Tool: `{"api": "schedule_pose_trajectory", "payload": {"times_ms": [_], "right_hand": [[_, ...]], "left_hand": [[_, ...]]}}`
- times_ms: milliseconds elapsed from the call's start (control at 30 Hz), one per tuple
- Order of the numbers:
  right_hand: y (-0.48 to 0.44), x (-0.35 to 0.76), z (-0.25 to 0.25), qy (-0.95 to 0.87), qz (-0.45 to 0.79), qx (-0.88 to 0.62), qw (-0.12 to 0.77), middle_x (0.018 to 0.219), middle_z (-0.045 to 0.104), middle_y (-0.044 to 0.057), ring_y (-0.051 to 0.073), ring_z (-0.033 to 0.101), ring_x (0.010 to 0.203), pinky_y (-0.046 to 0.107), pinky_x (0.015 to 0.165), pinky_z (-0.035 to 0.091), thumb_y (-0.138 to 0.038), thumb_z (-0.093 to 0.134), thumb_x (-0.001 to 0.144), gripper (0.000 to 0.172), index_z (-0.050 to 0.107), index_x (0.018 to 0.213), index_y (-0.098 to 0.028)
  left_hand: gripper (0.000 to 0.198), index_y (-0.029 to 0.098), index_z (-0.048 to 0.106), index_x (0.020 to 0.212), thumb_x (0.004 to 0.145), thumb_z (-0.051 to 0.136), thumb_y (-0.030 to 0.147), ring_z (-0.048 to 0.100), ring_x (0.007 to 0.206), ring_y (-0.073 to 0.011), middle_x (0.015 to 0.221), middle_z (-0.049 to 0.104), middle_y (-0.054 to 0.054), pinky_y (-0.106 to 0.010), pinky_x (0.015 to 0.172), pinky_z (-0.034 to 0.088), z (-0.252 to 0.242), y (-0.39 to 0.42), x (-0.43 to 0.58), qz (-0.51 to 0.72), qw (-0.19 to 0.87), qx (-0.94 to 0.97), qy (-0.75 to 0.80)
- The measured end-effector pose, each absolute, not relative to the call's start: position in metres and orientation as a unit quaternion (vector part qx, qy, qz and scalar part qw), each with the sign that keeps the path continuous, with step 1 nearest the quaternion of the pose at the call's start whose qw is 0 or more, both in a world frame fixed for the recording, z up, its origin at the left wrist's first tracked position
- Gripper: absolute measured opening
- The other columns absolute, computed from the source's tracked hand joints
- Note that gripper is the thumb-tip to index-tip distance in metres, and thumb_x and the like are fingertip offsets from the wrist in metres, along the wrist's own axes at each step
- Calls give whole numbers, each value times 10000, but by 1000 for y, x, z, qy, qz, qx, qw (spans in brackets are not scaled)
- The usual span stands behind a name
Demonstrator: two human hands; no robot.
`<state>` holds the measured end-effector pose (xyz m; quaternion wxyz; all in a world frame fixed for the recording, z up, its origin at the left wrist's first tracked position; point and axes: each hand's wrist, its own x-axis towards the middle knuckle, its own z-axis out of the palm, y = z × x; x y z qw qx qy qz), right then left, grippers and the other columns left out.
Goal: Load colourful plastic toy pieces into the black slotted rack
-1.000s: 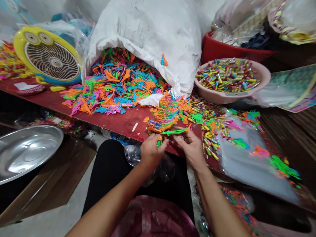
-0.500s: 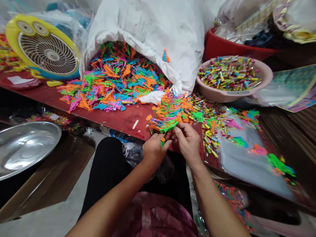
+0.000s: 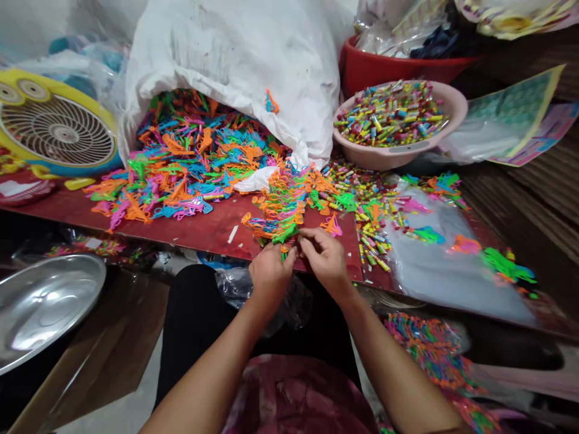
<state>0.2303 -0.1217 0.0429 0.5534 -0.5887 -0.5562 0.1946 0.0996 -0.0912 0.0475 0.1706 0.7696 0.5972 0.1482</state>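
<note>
Though slender, green piece (image 3: 286,233) beside fingers (image 3: 315,237)

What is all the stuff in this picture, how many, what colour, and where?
White sack: one, white, back middle
Loose plastic pieces: too many to count, mixed colours, mostly at the sack's mouth
Lined-up pieces: uncounted, mixed colours, before the hands
Wrapped tubes: too many to count, mostly yellow and red, in the pink basin and on the table
Pink basin: one, pink, right of the sack
Tub: one, red, behind that basin
Fan: one, yellow and blue, left
Metal basin: one, silver, lower left
Table: one, red, across the middle
Hands: two, left and right, at the table's near edge
</note>
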Motion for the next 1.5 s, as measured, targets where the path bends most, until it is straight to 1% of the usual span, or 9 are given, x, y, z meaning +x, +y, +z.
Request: {"api": "schedule_pose_trajectory", "payload": {"times_ms": [200,500,700,900,1033,1133,1233,1333,1500], "right_hand": [[-122,219,39,-557,149,-606,548,863,672,41,175,622,812,300,772,495,-232,514,910,187,693,956,-210],[-134,257,41,-540,104,-654,520,957,699,49,169,628,790,294,746,495,-244,507,907,268,678,1112,-216],[-135,332,43,-593,-41,-730,337,1013,684,101,235,616,943,336,818,463,-147,469,905,291,711,1059,-196],[-103,354,51,-743,-42,-643,180,1181,687,94,240,568,1075,349,932,394,-72,470,905,378,706,1164,-214],[-99,356,57,-768,-16,-629,119,1004,705,98,240,585,963,333,852,402,-97,522,891,309,740,1075,-213],[-108,356,60,-771,-2,-630,94,1024,669,116,230,586,969,304,820,413,-114,529,888,301,713,1118,-172],[-116,354,62,-763,24,-638,101,1066,645,126,218,593,945,286,780,418,-118,549,860,289,690,1111,-137],[-121,350,61,-753,58,-638,150,981,650,103,200,586,856,286,737,412,-139,569,832,225,690,1021,-139],[-132,335,57,-591,295,-624,417,747,652,15,140,572,655,262,626,447,-291,638,813,116,655,841,-179]], "left_hand": [[407,181,710,949,932,474,513,663,815,-231,890,717,-112,-284,620,342,50,-88,102,108,161,775,602],[418,211,694,845,903,499,575,676,848,-247,917,733,-92,-279,594,333,51,-84,93,97,156,791,583],[402,213,683,787,887,518,565,669,830,-225,897,736,-83,-259,568,316,55,-75,86,61,141,809,568],[349,210,698,818,869,557,525,663,810,-222,824,722,-70,-259,558,291,57,-66,78,57,177,811,554],[339,199,695,799,881,562,500,647,785,-202,831,707,-60,-258,579,307,47,-71,74,132,183,807,545],[282,196,697,827,889,585,447,638,806,-172,861,693,-42,-240,654,375,35,-81,74,235,198,790,530],[230,203,704,945,882,610,403,640,850,-162,891,689,-28,-230,732,419,25,-89,76,320,217,762,519],[222,198,714,917,885,607,391,634,814,-162,846,673,-23,-233,722,418,21,-91,78,339,211,753,523],[211,203,719,862,887,609,381,621,776,-167,816,658,-25,-241,675,388,22,-87,77,315,193,769,521]]}}
